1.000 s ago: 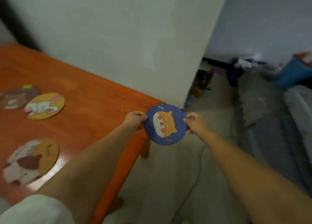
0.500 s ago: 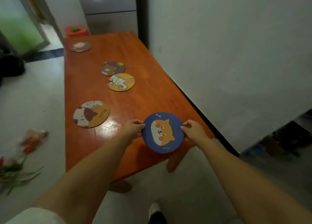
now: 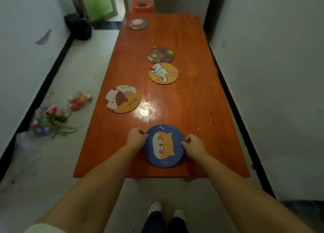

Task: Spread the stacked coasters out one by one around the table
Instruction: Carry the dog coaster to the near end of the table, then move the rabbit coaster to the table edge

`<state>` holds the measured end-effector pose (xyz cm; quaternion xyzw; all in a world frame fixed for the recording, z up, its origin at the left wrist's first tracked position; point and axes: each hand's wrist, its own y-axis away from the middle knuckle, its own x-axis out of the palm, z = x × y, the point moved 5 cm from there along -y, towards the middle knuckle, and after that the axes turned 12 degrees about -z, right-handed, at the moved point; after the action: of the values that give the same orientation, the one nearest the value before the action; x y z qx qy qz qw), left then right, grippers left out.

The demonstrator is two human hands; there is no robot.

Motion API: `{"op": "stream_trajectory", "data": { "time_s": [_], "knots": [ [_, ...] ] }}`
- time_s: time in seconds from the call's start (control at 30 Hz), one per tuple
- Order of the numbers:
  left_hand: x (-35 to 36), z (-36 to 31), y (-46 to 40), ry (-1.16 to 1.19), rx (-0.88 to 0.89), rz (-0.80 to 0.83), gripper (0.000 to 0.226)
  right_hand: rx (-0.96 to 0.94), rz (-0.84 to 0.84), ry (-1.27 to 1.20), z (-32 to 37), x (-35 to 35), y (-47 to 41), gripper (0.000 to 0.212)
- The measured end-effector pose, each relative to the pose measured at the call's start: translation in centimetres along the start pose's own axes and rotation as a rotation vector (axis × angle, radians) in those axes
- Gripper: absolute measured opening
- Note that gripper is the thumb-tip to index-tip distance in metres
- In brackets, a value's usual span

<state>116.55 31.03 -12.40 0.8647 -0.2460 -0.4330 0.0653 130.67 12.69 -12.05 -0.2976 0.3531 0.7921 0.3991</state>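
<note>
A round blue coaster (image 3: 164,145) with an orange dog face lies at the near end of the long orange wooden table (image 3: 192,95). My left hand (image 3: 137,138) pinches its left edge and my right hand (image 3: 193,145) pinches its right edge. Whether it rests flat on the wood or hovers just above, I cannot tell. Further up the table lie a cat coaster (image 3: 123,98), a yellow rabbit coaster (image 3: 163,73), a brown bear coaster (image 3: 161,55) touching the rabbit one, and a dark coaster (image 3: 137,24) near the far end.
White walls run close along both sides, the right one almost against the table edge. Plastic bags with vegetables (image 3: 52,117) lie on the floor to the left. A black bag (image 3: 78,26) and a red stool (image 3: 142,6) stand beyond the far end. My feet (image 3: 164,213) are at the near edge.
The view has swung from the table's corner to looking straight down its length. Both hands kept hold of the blue coaster and brought it over the near end of the table.
</note>
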Motion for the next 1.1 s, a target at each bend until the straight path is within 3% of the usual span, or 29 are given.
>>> {"op": "stream_trajectory", "data": {
  "time_s": [0.2,0.33,0.43,0.6,0.73,1.0,1.1],
  "knots": [
    [1.0,1.3,0.2,-0.151,0.006,-0.061,0.01,-0.097,0.055,0.177,-0.5,0.9,-0.4,0.02],
    [-0.3,0.8,-0.2,-0.166,0.006,-0.089,0.026,-0.053,0.015,0.154,-0.9,-0.9,-1.1,0.029],
    [-1.6,-1.0,-0.9,-0.114,0.016,-0.072,0.016,0.009,-0.034,0.071,-1.1,-3.4,-2.0,0.035],
    [-3.0,-7.9,-1.9,0.001,0.165,-0.074,0.017,0.017,-0.16,-0.014,-0.5,-9.2,-4.0,0.022],
    [-2.0,-14.5,-1.9,0.072,0.25,-0.014,0.04,0.01,-0.256,-0.048,-1.0,-14.4,-5.6,0.021],
    [8.6,-26.7,1.4,0.149,0.311,0.056,0.041,0.039,-0.331,-0.093,-8.7,-24.6,-10.4,0.019],
    [12.9,-30.1,3.1,0.188,0.29,0.015,0.04,0.03,-0.3,-0.087,-12.4,-28.5,-13.2,0.017]
  ]
}}
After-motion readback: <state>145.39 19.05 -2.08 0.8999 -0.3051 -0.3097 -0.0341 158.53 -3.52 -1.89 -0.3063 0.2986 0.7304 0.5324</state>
